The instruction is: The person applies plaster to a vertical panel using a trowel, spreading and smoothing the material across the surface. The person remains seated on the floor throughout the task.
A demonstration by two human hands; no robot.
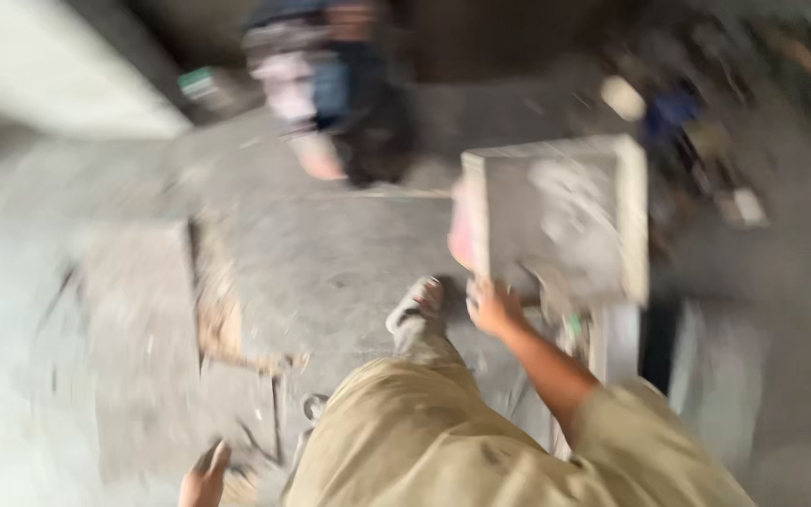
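Grey concrete fills most of this blurred, downward view from a camera worn on the head. 1 large pale grey block (pixel 556 221), roughly rectangular like a masonry block, sits right of centre, raised above the floor. Its broad face is turned up toward the camera, and its long axis appears to run left to right, tilting slightly up toward the right, though blur makes that uncertain. A paler rim edges its right side.

The person's right hand (pixel 492 307) is at the block's lower left corner, touching or just beside it; blur hides whether the fingers grip the edge or only rest against it, so I cannot tell. The bare forearm runs down and right to a khaki sleeve (pixel 650 441). The left hand (pixel 204 479) hangs low at the bottom edge, left of centre, fingers loosely curled around nothing visible, just above dark debris on the floor.

Khaki trousers (pixel 405 432) cover a leg stepping forward, ending in a grey shoe (pixel 415 314) just left of the right hand.

Around them: a rough, sandy brown break (pixel 218 300) in the concrete floor (pixel 330 244) lies left of the shoe. Beyond the block, near the top centre, stands another person (pixel 330 84) in dark and pale clothing. To the right, a jumble of blurred objects (pixel 696 122) crowds close against the block's far side.
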